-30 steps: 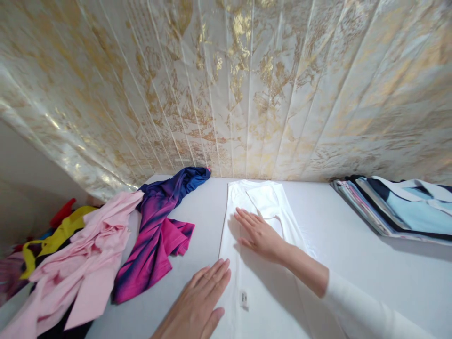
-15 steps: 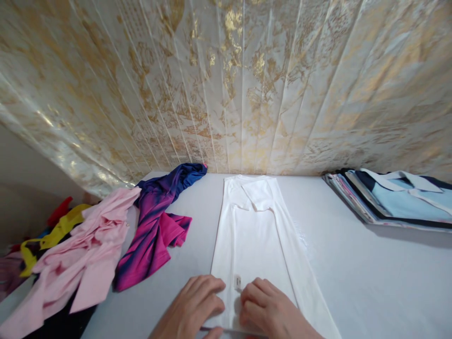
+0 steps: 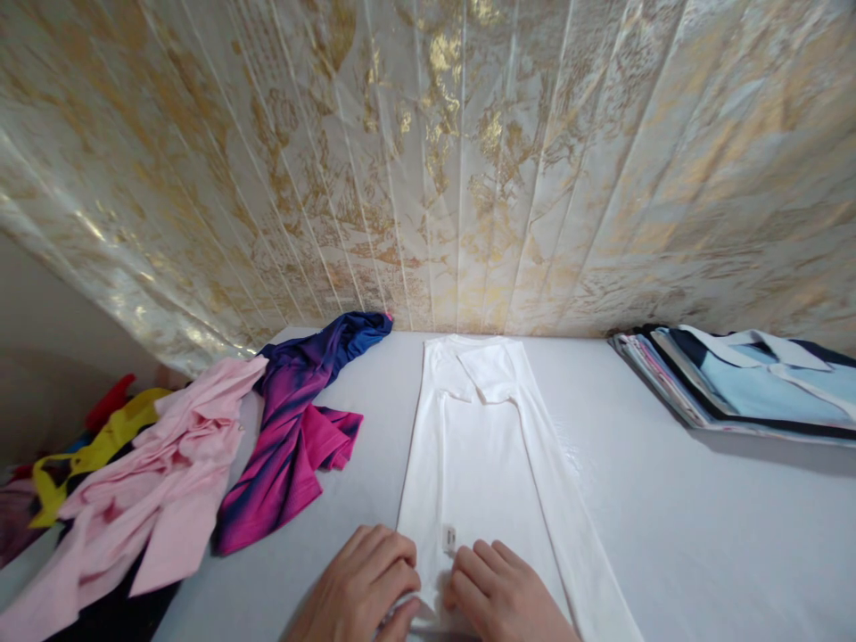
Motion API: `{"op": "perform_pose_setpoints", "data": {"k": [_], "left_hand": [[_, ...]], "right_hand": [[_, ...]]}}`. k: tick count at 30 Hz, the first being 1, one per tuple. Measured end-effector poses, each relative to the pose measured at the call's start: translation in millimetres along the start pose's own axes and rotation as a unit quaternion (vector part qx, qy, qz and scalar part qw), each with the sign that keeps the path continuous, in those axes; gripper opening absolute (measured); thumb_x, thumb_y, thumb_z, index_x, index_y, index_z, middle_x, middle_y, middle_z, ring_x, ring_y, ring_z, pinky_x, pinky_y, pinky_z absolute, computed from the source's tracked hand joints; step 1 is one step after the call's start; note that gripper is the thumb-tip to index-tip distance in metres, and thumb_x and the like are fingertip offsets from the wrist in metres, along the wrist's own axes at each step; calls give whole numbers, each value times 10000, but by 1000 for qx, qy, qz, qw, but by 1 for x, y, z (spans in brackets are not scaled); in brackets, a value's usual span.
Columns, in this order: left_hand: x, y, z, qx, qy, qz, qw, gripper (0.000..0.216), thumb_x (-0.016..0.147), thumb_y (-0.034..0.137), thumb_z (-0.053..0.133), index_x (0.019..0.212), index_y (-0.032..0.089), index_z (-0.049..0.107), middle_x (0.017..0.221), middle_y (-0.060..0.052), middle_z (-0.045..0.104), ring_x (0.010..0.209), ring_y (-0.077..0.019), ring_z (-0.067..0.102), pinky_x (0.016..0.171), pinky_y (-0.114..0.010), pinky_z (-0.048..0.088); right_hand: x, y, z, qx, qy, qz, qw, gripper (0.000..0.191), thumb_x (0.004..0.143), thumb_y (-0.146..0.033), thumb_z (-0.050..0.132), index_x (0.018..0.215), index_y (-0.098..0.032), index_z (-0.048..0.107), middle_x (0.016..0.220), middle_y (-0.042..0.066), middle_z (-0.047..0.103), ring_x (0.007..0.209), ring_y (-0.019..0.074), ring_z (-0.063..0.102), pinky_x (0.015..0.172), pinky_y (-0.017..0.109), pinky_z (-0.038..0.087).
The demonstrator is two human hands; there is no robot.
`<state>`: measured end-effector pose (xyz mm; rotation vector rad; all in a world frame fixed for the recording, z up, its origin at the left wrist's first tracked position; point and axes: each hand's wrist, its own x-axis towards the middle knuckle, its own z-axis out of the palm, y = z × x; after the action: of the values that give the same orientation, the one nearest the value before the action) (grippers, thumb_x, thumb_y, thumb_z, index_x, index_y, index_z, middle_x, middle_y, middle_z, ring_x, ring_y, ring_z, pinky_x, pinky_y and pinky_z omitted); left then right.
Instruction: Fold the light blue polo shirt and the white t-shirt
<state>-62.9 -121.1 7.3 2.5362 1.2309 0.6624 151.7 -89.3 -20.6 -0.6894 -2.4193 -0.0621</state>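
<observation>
Work item: a white knit garment folded into a long narrow strip [image 3: 481, 446] is lying flat on the pale grey table [image 3: 702, 517], running from the near edge away toward the wall.
Left hand: my left hand [image 3: 365, 588] is resting on the near left corner of the strip, its grip curling closed and pinching the hem between thumb and fingers.
Right hand: my right hand [image 3: 508, 597] is sitting just beside it on the near right part of the hem, fingers bent; its grip is pressing down on the cloth, but I cannot tell whether the thumb is under the edge.
Label: a small white sewn tag [image 3: 448, 538] is showing between my two hands.
Technique: I am judging that both hands should be taking the hem at equal height and keeping the side edges aligned, so the strip is folding squarely without a twist.
Left surroundings: a crumpled magenta and navy sports shirt [image 3: 294, 437] is lying near the strip but apart from it; a loose pink garment [image 3: 160, 499] is lying beyond that, on a heap with yellow cloth [image 3: 100, 450].
Right surroundings: a stack of folded shirts, light blue on top [image 3: 755, 388], is lying well apart.
Backdrop: a cream and gold pleated curtain [image 3: 434, 160] is hanging behind the table.
Obstructions: nothing is lying on the strip itself.
</observation>
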Motion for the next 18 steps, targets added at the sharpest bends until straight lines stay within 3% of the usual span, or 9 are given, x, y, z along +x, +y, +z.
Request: {"op": "perform_pose_setpoints", "data": {"k": [8,14,18], "left_hand": [[3,1,1,7,30,4,1000,119,936,145,466,852,205,525,864,-17,605,782,-172,545,717,-291,412],[-1,-3,3,2,70,-36,997,91,941,159,443,885,212,492,782,1,598,712,-149,562,660,-251,445],[-8,-1,-2,-9,50,11,999,182,917,105,371,848,215,499,919,-34,637,778,-147,588,718,-258,483]], "right_hand": [[5,-6,0,-21,43,-11,999,334,984,-297,415,665,-205,456,624,-38,522,540,120,425,516,285,251],[9,-11,7,-58,64,-19,996,320,977,-265,420,664,-210,450,597,-43,507,517,123,436,494,287,236],[11,-13,10,-65,62,-14,996,293,946,-178,453,656,-212,443,584,-41,510,502,123,442,472,288,235]]}}
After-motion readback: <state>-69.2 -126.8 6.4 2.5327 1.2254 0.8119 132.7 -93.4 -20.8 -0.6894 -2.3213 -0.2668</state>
